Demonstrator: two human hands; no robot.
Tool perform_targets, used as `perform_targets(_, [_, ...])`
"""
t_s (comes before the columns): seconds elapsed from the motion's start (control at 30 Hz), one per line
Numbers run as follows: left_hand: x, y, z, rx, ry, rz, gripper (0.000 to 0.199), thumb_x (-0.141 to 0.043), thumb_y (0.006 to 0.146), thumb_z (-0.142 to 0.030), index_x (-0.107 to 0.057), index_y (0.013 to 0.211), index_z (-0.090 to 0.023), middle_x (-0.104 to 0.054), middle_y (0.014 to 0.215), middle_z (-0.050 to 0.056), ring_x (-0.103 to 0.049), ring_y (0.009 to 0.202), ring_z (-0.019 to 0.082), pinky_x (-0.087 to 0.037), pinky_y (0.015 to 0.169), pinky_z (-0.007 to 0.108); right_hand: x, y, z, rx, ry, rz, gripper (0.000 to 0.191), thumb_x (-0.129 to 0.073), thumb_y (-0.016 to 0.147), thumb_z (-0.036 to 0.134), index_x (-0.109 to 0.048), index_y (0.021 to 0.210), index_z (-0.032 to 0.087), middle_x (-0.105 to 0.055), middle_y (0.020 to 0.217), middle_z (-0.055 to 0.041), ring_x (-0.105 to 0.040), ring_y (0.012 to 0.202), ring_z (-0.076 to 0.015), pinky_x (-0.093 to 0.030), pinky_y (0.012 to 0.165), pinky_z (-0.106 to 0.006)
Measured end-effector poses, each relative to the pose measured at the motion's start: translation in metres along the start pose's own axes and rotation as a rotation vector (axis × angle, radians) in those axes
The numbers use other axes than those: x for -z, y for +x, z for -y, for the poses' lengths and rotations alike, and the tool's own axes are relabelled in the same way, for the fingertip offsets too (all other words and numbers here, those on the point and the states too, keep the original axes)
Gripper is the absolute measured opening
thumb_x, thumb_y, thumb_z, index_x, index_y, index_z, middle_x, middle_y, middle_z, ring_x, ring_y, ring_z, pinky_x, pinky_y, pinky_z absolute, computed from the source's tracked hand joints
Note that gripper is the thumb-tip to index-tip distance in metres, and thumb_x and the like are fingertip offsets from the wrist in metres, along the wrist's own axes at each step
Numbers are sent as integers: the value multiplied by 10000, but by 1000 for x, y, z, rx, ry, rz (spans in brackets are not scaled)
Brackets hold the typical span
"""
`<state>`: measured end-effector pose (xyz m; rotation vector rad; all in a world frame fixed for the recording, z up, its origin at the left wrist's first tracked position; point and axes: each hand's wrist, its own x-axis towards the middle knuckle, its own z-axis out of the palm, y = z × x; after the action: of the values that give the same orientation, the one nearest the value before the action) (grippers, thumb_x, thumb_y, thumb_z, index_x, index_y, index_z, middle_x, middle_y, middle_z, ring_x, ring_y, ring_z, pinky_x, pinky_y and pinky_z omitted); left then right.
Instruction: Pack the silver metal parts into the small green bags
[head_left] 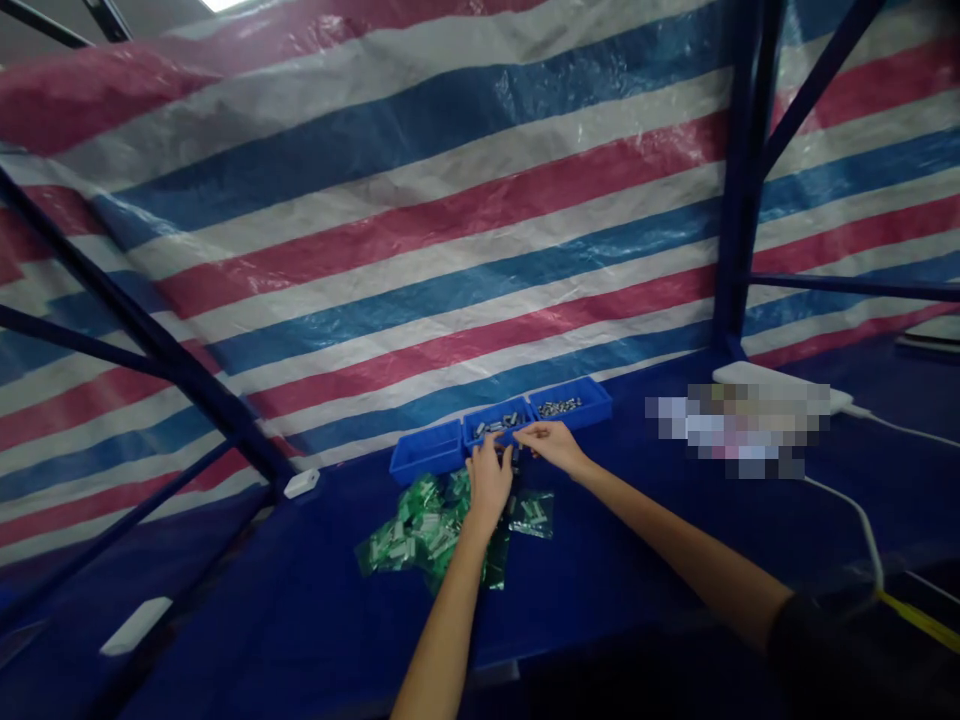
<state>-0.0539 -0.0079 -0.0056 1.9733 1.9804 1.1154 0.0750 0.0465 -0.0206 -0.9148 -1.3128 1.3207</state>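
Note:
My left hand (490,478) is at the front edge of the middle blue bin (480,440), its fingers bent and the thumb apart from them. I make out nothing between them. Close by on the right, my right hand (553,446) has its thumb and fingertips pinched together; whatever is in the pinch is too small to name. Small metal cylindrical parts (511,420) lie in the middle bin. Beneath and left of my left hand is a pile of clear, green-tinted bags (420,530) with pale pieces inside. Another small bag (533,512) rests below my right hand.
A left blue bin (427,455) and a right blue bin (596,400) with small metal parts (559,407) flank the middle one. A white power strip (784,376) with a cable stands right. Blue frame posts (739,200) and a striped sheet (450,250) bound the table.

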Motion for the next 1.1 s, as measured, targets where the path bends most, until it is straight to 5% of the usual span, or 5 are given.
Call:
perform_targets(0.1, [3,-5,-4,-36,336,105,316,-479,797,-210,-537,1108,-208,-602,1114,86,-463,1089,254,-330,915,431,6,3,5,37,-55,10,250,-704,631,349,-703,766,139,-668,626,-35,-586,552,-125,-469,532,-227])
perform_targets(0.3, [4,-7,-6,-19,537,237,248,-527,759,-271,-603,987,-208,-586,1056,83,-449,1046,267,-336,877,418,6,-1,17,17,181,191,476,-663,708,296,-566,1174,263,-620,1170,-46,-609,986,-150,-507,756,-245])
perform_targets(0.6, [2,0,1,4,314,153,211,-572,766,-399,-667,828,-222,-600,934,82,-498,952,264,-369,831,412,9,0,6,-95,-89,147,177,-634,741,251,-697,887,173,-696,848,-55,-631,755,-148,-503,635,-244])
perform_targets(0.87, [-3,9,-3,-17,-170,-195,231,-574,741,-389,-670,754,-180,-613,822,62,-563,845,194,-426,827,329,-1,-7,10,-410,413,385,253,-503,869,347,-643,871,137,-675,752,-63,-626,688,-109,-506,705,-235])
perform_targets(1.1, [-5,14,0,28,-303,-256,299,-545,738,-446,-647,799,-171,-603,845,48,-559,777,168,-434,800,307,0,0,16,-361,436,239,104,-628,778,209,-673,840,139,-641,672,-11,-583,620,-75,-489,706,-216])
